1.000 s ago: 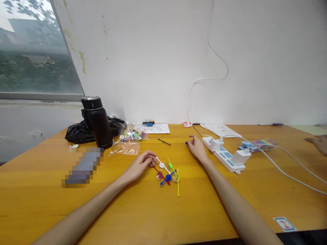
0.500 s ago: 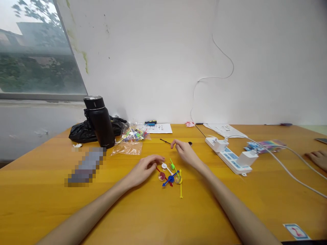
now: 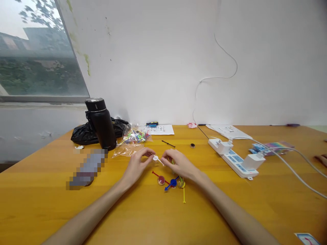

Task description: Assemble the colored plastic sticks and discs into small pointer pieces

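A white arrow spinner [image 3: 155, 158] with a round middle and a clear base below it is raised between my hands. My left hand [image 3: 135, 166] pinches its left end. My right hand [image 3: 180, 164] is closed at its other end, fingertips on the white tip. Below them on the table lie a red arrow spinner [image 3: 161, 180], a blue arrow spinner [image 3: 173, 183] and a yellow arrow spinner [image 3: 184, 194], bunched and overlapping. A green piece [image 3: 172, 161] is mostly hidden behind my right hand. Farther back are a thin black arrow [image 3: 168, 143] and a small round black piece [image 3: 192, 145], apart.
A black flask [image 3: 102, 126] stands at left beside a black plastic bag [image 3: 83, 133]. Nearby is a clear bag of coloured pieces [image 3: 136, 135]. A white power strip [image 3: 235, 160] with plugs and cables lies at right. Another person's hand [image 3: 322, 159] is at the right edge.
Both hands have come together on the white arrow spinner, now lifted from the bunch. My right hand has drawn back toward me from beside the black arrow.
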Motion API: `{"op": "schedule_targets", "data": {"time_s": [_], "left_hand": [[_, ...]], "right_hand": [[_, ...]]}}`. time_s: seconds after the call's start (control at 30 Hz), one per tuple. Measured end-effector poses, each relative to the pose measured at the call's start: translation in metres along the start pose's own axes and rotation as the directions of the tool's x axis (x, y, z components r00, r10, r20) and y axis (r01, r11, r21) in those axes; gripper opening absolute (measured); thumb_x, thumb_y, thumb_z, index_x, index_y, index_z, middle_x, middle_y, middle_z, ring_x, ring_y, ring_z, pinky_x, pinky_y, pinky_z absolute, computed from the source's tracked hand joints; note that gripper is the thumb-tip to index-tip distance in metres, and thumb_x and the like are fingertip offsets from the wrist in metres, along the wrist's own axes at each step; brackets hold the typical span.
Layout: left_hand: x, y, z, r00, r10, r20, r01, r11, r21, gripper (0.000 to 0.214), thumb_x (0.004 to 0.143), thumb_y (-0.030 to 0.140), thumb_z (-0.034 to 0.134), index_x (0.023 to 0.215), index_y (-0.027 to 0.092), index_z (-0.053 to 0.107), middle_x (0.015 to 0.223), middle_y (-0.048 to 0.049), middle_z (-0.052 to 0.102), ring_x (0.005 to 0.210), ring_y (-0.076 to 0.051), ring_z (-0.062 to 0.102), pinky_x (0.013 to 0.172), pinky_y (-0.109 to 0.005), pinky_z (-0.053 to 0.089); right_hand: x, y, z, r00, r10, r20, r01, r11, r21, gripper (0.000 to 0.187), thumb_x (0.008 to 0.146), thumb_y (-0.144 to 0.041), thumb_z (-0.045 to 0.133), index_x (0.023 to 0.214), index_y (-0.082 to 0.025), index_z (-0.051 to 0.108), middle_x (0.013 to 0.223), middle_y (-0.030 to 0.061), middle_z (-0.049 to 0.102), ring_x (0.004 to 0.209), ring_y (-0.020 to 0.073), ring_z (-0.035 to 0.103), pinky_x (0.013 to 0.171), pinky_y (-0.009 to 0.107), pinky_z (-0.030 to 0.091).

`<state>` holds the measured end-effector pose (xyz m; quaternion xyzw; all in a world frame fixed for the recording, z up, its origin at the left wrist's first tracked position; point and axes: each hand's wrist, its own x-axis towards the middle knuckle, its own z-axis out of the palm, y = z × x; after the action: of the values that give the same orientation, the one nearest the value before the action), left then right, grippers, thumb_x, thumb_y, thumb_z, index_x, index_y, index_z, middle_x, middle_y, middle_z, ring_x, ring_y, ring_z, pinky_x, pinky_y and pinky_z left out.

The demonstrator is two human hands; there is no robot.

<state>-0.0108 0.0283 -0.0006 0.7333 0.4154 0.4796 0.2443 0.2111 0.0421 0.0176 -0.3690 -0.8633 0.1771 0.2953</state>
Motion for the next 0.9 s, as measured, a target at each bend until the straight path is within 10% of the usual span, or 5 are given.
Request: {"op": "schedule_targets", "data": {"time_s": [0.43, 0.63, 0.9], "left_hand": [[-0.005, 0.016, 0.014, 0.978, -0.062, -0.199, 0.000, 0.955, -0.296, 0.032, 0.085, 0.031, 0.070, 0.111, 0.026, 0.052, 0.147, -0.0079, 0.044, 0.131, -0.022, 0.050, 0.110, -0.038, 0.042], [-0.006, 0.003, 0.020, 0.979, -0.186, 0.082, 0.203, 0.862, -0.465, 0.032, 0.090, 0.039, 0.065, 0.112, 0.026, 0.048, 0.117, -0.0055, 0.061, 0.116, -0.020, 0.057, 0.103, -0.036, 0.044], [-0.007, 0.005, 0.017, 0.972, -0.206, 0.112, 0.233, 0.901, -0.366, 0.025, 0.094, 0.047, 0.056, 0.101, 0.023, 0.056, 0.093, -0.0006, 0.060, 0.089, -0.017, 0.056, 0.084, -0.027, 0.043]], "right_hand": [[0.000, -0.003, 0.018, 0.994, 0.009, -0.105, -0.035, 0.969, -0.244, 0.025, 0.103, -0.029, 0.046, 0.082, -0.020, 0.056, 0.073, 0.0018, 0.062, 0.065, 0.0148, 0.056, 0.061, 0.025, 0.034], [0.000, -0.010, 0.019, 0.987, -0.029, -0.157, -0.013, 0.965, -0.261, 0.025, 0.102, -0.030, 0.046, 0.080, -0.021, 0.054, 0.071, 0.0012, 0.060, 0.064, 0.0146, 0.053, 0.061, 0.025, 0.033], [-0.001, -0.015, 0.024, 0.978, -0.153, -0.143, 0.071, 0.884, -0.463, 0.026, 0.100, -0.026, 0.047, 0.076, -0.021, 0.054, 0.070, 0.0034, 0.061, 0.064, 0.0164, 0.053, 0.064, 0.029, 0.031]]}}
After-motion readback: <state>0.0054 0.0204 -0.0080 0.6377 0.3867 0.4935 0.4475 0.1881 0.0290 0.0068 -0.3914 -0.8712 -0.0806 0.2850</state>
